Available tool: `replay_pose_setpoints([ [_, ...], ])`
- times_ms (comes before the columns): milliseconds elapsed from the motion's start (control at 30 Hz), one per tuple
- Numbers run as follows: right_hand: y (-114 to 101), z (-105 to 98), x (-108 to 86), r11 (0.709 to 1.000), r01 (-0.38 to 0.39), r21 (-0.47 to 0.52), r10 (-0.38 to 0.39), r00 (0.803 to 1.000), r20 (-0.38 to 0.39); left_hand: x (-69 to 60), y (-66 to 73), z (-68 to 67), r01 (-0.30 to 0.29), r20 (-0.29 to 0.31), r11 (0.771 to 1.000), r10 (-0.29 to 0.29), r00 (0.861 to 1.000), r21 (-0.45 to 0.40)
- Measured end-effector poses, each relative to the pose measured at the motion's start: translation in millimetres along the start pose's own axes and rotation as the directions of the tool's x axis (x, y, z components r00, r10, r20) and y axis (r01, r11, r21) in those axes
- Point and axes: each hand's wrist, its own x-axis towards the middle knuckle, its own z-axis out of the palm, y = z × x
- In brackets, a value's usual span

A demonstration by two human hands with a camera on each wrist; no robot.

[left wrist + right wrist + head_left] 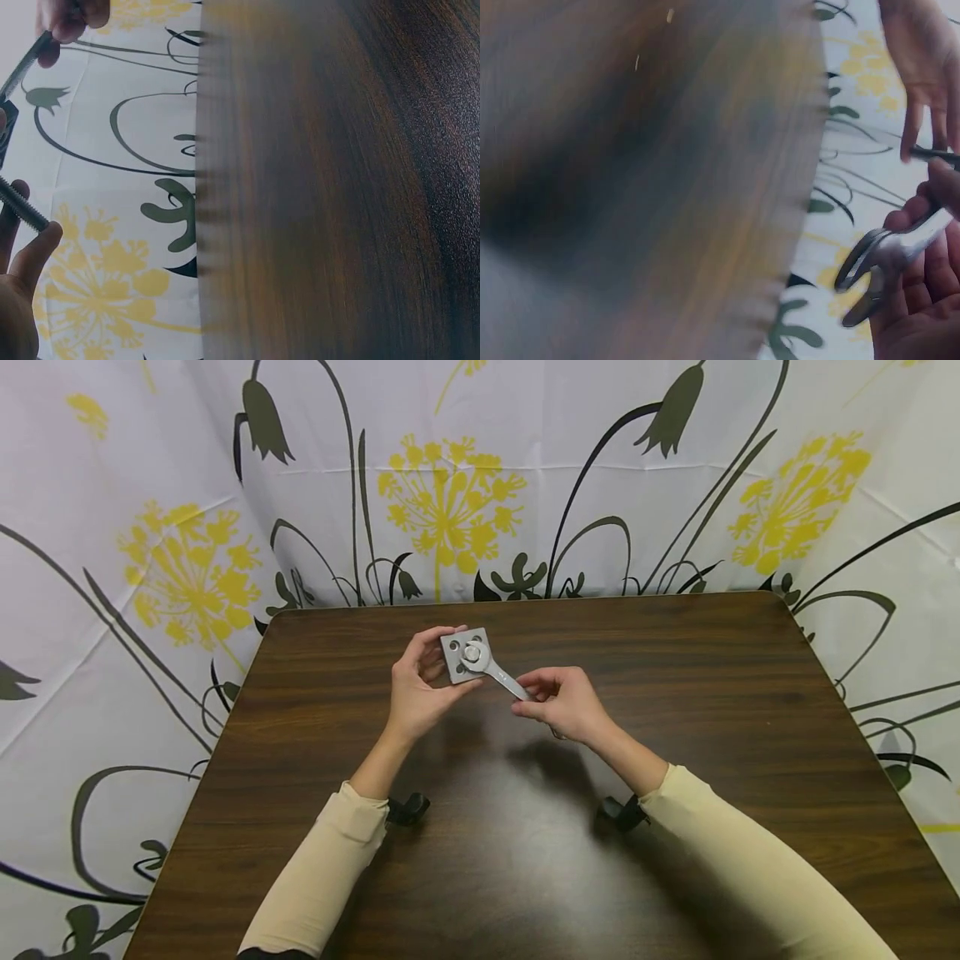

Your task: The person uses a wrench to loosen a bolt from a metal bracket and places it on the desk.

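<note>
A square grey metal plate [453, 670] with holes is pinched by its edges in my left hand [422, 693], raised over the table. One end of a silver wrench [506, 679] sits around the hex piece [472, 652] on the plate's face. My right hand [566, 702] grips the wrench's other end; in the right wrist view that open-jawed end [885, 259] sticks out from the right hand [922, 292]. From the plate's back a threaded rod [22, 206] extends beside the left hand's fingers [45, 251] in the left wrist view.
Both hands are above a dark wood-grain table [495, 877]. Behind its far edge hangs a white cloth [585, 410] with yellow and grey-green flower prints. Black wrist mounts [408, 810] show below both hands.
</note>
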Motion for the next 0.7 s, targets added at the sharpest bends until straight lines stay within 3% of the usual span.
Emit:
replay_pose_setpoints([
  [67, -1.9, -4.3, 2.8, 0.99, 0.049, -0.135, -0.052, 0.999, -0.017, 0.4, 0.4, 0.7, 0.01, 0.005, 1.0, -0.01, 1.0, 0.007],
  [167, -5.7, -10.8, 6.2, 0.949, 0.096, -0.299, -0.111, 0.993, -0.035, 0.4, 0.9, 1.7, 0.015, 0.014, 1.0, -0.015, 1.0, 0.014],
  [233, -7.8, -15.7, 8.7, 0.914, 0.117, -0.389, -0.144, 0.989, -0.042, -0.5, 0.0, 2.3, 0.019, 0.018, 1.0, -0.019, 1.0, 0.009],
  [467, -15.0, -30.5, 22.8, 0.77, 0.178, -0.613, -0.247, 0.969, -0.029, -4.4, -26.4, 1.7, 0.03, 0.026, 0.999, -0.03, 0.999, -0.011],
  [700, -23.5, -35.5, 42.2, 0.641, 0.253, -0.725, -0.354, 0.935, 0.013, -2.6, -4.2, 6.1, 0.02, 0.055, 1.0, -0.019, 0.998, -0.009],
])
